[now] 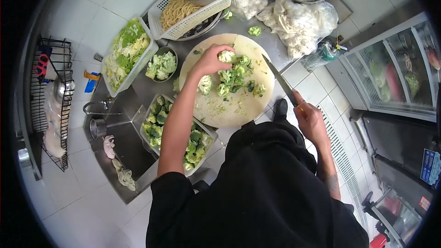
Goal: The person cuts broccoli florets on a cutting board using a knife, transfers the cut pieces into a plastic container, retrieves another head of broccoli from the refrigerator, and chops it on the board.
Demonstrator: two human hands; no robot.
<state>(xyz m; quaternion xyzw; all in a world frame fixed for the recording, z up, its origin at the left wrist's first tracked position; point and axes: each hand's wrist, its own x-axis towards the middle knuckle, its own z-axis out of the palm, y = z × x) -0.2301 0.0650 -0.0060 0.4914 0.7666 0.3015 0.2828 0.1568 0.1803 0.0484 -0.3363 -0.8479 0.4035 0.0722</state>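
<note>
A round pale cutting board (211, 108) carries cut broccoli florets (236, 73) and small green crumbs. Over its upper part, my left hand (213, 59) has its fingers closed round a broccoli piece (227, 56). A further pale green head (205, 85) lies just below that hand. My right hand (310, 118) is wrapped round the handle of a long knife (281, 81), off the board's right side. The blade points up and left, its tip near the board's upper right edge. Below my left forearm stands a tray of broccoli florets (212, 134).
A basket of noodles (171, 31), a tub of chopped lettuce (148, 51) and a bowl of chopped greens (161, 64) stand beyond the board. Plastic bags of pale food (301, 25) lie at the upper right. A sink (124, 133) is at left, a glass-door fridge (390, 73) at right.
</note>
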